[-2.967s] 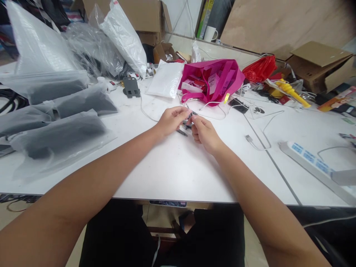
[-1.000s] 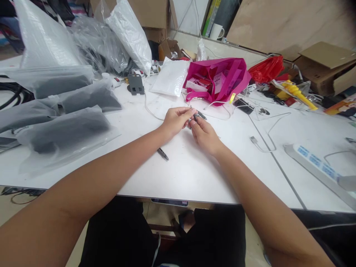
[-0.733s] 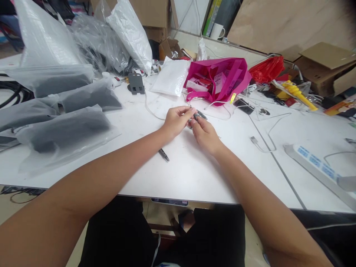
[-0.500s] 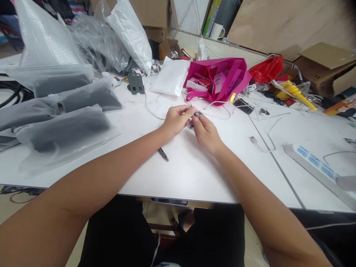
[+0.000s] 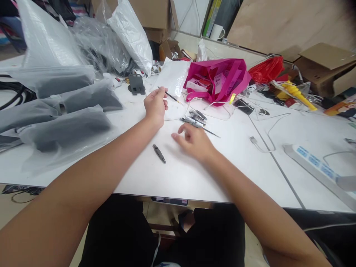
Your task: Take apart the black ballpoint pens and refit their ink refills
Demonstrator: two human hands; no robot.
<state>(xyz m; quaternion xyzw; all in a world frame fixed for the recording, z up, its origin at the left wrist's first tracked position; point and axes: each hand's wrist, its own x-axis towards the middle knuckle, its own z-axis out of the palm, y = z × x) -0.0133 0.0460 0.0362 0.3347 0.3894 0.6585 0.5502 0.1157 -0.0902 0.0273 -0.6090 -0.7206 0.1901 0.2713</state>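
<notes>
A thin dark pen refill (image 5: pixel 172 98) with a yellowish part near one end is pinched in my left hand (image 5: pixel 156 104), raised over the table. My right hand (image 5: pixel 196 142) is just on the near side of a small heap of pen parts (image 5: pixel 196 116); its thumb stands apart from the curled fingers and I see nothing in them. From the heap a second thin refill (image 5: pixel 213 132) sticks out to the right. On the white table between my forearms lies a dark grey pen barrel (image 5: pixel 159 153).
Frosted bags with dark contents (image 5: pixel 66 128) cover the left side. A pink bag (image 5: pixel 218 79) and a white plastic packet (image 5: pixel 172 78) are behind my hands. A grey phone stand (image 5: pixel 136 84) stands at the back. A white cable (image 5: pixel 268 139) and a power strip (image 5: pixel 317 167) lie right.
My hands were together over the heap; now they are apart. The left has moved left and up with the refill, while the right has drawn back a little, uncovering the pen parts.
</notes>
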